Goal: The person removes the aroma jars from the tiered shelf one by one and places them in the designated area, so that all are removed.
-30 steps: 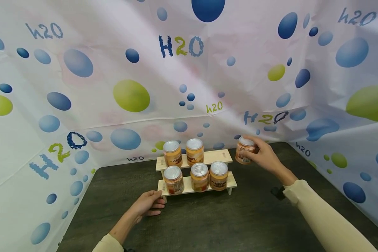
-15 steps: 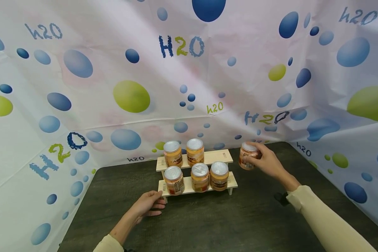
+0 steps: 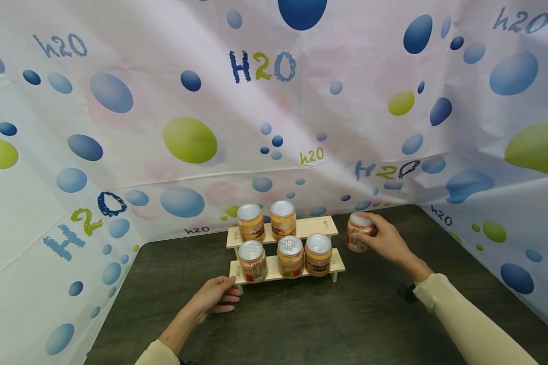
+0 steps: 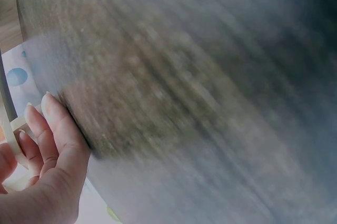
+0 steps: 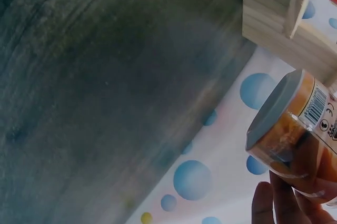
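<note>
My right hand (image 3: 385, 239) holds an orange-labelled clear jar (image 3: 357, 238) with a silver lid, upright just right of a two-step wooden shelf (image 3: 312, 226). In the right wrist view, fingertips lie against the side of the jar (image 5: 300, 129), and a barcode shows on its label. My left hand (image 3: 212, 296) grips the left end of the lower step, thumb on top and fingers below. Close up in the left wrist view, the left hand (image 4: 50, 166) has its fingers around the pale wood of the shelf (image 4: 11, 129).
Two similar jars (image 3: 283, 220) stand on the upper step, with bare wood to their right. Three more jars (image 3: 290, 257) stand on the lower step, a gap after the leftmost. Beneath is a dark wood-grain table (image 3: 292, 324). A white sheet with blue and green spots (image 3: 237, 116) hangs behind.
My right hand and its jar have come down slightly and a little to the right, nearer the table. The left hand and the jars on the shelf have stayed in place.
</note>
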Tool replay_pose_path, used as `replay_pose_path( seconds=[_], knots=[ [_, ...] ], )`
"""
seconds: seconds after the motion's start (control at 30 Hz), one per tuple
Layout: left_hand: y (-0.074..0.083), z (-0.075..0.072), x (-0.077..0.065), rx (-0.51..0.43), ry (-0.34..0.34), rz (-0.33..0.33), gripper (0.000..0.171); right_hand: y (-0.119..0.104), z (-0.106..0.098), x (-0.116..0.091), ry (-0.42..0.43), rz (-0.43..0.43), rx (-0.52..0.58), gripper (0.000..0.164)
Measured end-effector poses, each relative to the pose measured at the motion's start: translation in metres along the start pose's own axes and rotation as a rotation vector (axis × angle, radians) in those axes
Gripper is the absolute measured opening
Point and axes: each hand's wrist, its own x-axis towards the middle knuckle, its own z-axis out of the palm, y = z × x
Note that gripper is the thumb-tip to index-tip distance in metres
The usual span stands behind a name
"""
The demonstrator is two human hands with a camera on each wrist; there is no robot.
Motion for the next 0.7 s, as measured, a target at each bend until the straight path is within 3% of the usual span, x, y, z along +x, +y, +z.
replay_pose_path(
  seconds=[0.7],
  knots=[
    [0.001,0.001,0.001,0.005,0.02,-0.01,0.043,0.014,0.024,-0.007,-0.054,0.069,-0.031,0.066]
  ],
)
